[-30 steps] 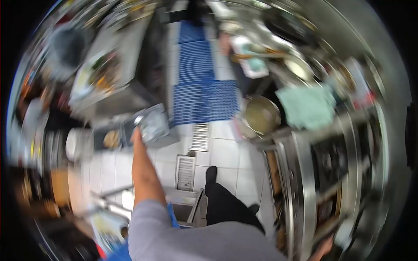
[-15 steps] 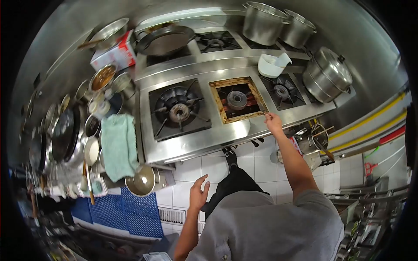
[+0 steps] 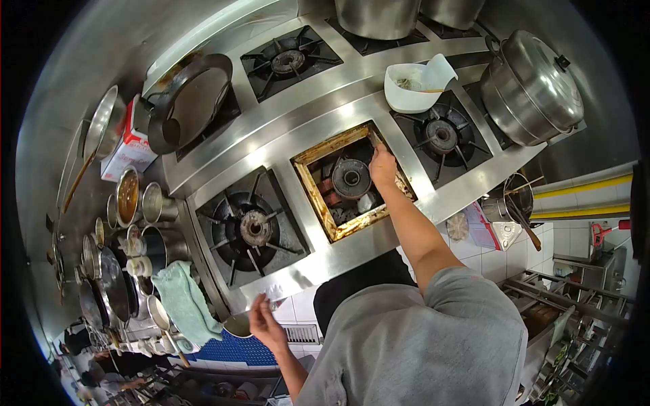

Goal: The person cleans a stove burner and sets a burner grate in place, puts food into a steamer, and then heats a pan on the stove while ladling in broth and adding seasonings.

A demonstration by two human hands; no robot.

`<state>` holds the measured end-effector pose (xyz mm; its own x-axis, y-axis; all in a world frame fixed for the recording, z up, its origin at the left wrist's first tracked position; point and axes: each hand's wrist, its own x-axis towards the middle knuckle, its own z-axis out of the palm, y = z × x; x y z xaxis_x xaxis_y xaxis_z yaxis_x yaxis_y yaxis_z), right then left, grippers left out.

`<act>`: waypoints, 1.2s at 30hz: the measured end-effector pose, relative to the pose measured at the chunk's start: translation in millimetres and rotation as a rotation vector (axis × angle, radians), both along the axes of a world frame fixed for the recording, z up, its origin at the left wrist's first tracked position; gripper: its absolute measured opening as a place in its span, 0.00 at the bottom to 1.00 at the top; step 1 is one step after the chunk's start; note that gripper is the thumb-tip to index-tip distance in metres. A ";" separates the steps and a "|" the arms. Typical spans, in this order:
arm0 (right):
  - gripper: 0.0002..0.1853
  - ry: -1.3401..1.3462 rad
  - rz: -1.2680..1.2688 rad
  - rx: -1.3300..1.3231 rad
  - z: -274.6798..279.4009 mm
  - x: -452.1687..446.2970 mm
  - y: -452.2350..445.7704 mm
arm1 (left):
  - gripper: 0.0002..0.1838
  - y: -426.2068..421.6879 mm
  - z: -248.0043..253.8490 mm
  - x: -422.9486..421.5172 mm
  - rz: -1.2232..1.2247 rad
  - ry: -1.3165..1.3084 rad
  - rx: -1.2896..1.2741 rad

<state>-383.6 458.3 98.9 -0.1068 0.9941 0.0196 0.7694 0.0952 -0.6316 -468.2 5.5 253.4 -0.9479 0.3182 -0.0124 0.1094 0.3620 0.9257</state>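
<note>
My right hand [image 3: 383, 168] is closed around a thin, dark-edged scraper-like tool [image 3: 374, 138], whose exact kind I cannot make out. It reaches over the right side of a square burner opening [image 3: 317, 203] with a grimy, yellow-brown rim. Inside the opening sits a round burner head [image 3: 351, 178] with no grate over it. Low and to the left, my left hand [image 3: 266, 325] hangs just off the stove's front edge, fingers apart and holding nothing.
Grated burners [image 3: 254, 228] [image 3: 441, 135] flank the opening. A white plastic container [image 3: 412, 95] stands behind the right one, beside a lidded steamer pot [image 3: 531, 88]. A wok [image 3: 196, 101] sits back left; a green towel [image 3: 186, 301] hangs over the left counter.
My right hand has moved from the rim's front right corner to its far right side. My body has leaned closer to the stove, and my left hand has shifted left and down in view.
</note>
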 end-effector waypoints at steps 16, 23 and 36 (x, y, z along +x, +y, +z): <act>0.13 -0.147 0.175 -0.045 18.0 -24.8 -37.6 | 0.14 56.4 36.2 -101.1 -0.264 0.099 -0.012; 0.16 -0.164 0.385 0.092 -0.1 -18.8 -16.2 | 0.10 53.5 39.1 -96.2 -0.461 0.200 -0.054; 0.19 -0.512 1.392 0.425 -7.5 -144.3 92.1 | 0.15 123.9 12.2 25.3 -0.063 0.368 0.168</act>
<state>-528.0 550.4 91.4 -0.9975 0.0361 -0.0609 0.0408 0.9961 -0.0780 -442.9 129.4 265.6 -0.8579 0.3449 0.3808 0.4613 0.1909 0.8665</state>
